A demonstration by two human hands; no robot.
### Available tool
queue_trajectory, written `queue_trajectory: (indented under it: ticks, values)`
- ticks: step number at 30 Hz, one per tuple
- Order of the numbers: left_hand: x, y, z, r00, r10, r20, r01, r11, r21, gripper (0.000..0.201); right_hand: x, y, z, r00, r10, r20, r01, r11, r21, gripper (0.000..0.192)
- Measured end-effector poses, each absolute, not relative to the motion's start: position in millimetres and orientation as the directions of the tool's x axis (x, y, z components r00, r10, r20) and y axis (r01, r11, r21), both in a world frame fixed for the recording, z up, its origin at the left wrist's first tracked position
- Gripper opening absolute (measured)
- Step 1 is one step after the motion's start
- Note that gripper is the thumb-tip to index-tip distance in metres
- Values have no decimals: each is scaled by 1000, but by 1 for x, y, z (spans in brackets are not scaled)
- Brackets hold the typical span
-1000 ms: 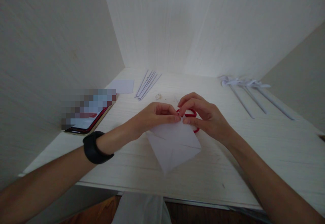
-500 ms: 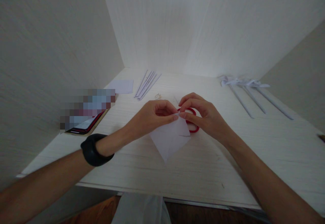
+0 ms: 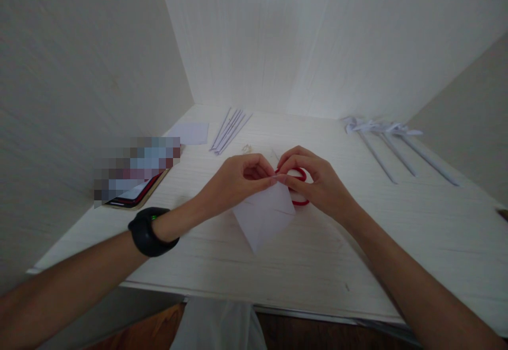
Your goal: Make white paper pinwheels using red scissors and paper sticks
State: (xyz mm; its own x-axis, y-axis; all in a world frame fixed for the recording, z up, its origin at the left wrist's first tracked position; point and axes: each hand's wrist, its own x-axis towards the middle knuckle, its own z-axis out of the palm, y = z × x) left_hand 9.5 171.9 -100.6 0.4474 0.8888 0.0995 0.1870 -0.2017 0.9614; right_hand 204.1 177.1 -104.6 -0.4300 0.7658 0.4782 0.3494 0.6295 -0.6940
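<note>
both hands meet at the middle of the desk. the left hand [image 3: 234, 181] is curled narrow, thumb and forefinger pinched tight on the top corner of a white paper [image 3: 264, 215]. the right hand [image 3: 313, 181] mirrors it, fingertips nipped onto that same corner, the other fingers loosely bent. the paper is thin, smooth, folded flat into a pointed kite-like shape, its lower tip aimed toward the near edge of the desk [image 3: 357, 265], with a crease running across it. it seems to be lifted at the pinched end; whether the tip rests on the wood, hard to tell.

just behind the paper, under the right hand's fingers, sit red scissors [image 3: 299, 194], only the rounded plastic handle loops showing. on the left wrist, a black band [image 3: 148, 231], matte, with a small green dot lit on it.

further out on the pale wood-grain surface: to the left a phone [image 3: 135, 194] in a red case, its screen blurred out, nothing readable. behind it a flat white sheet [image 3: 189, 133], then a fan of thin rolled paper sticks [image 3: 230, 130]. far right, three longer paper stems with crumpled white tops [image 3: 391, 146], lying side by side. no writing legible anywhere.
</note>
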Motion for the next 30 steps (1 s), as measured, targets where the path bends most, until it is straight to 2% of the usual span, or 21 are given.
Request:
queue_trajectory:
  ticks: [6, 14, 22, 30]
  values:
    - [9, 179, -111, 451, 887, 102, 199, -211, 957, 23, 202, 178, -111, -390, 761, 519, 394, 647, -653, 11]
    - [11, 190, -128, 476, 869, 137, 116, -217, 969, 24, 202, 184, -121, -428, 674, 602, 414, 739, -532, 13]
    - [10, 192, -132, 467, 869, 165, 46, -211, 976, 25, 201, 188, -125, -417, 639, 646, 421, 766, -486, 14]
    - [10, 194, -136, 404, 876, 266, 104, -332, 937, 26, 194, 189, -137, -334, 617, 713, 438, 771, -462, 16]
